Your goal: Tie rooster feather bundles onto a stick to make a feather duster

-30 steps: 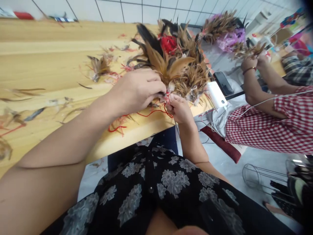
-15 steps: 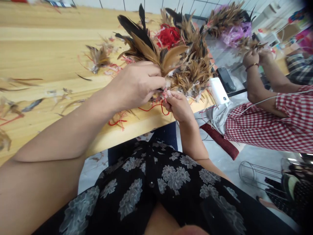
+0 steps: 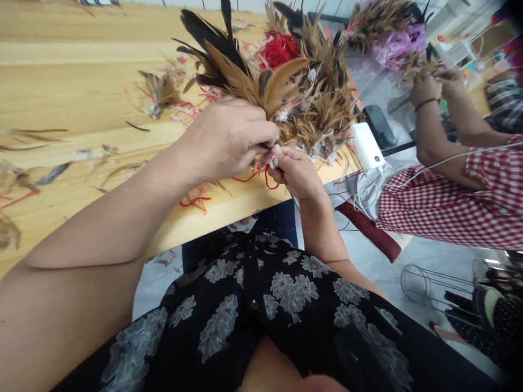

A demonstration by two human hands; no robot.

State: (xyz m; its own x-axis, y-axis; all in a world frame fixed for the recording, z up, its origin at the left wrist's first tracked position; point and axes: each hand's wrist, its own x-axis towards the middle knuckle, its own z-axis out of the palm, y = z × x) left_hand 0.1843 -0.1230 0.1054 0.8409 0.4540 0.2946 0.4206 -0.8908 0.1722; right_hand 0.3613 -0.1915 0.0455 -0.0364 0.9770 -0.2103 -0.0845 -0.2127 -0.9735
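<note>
Wooden table (image 3: pixel 61 76) strewn with loose feathers (image 3: pixel 159 95), left hand (image 3: pixel 229 139) gripping feather bundle (image 3: pixel 245 76), right hand (image 3: pixel 296 174) pinching red string (image 3: pixel 266 178)

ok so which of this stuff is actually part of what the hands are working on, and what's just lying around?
In use:
- left hand gripping the feather bundle
- right hand pinching the red string at the bundle's base

Lying about:
- feather pile
- red thread ball
- loose feathers
- power bank
- phone
- wire basket on the floor
</note>
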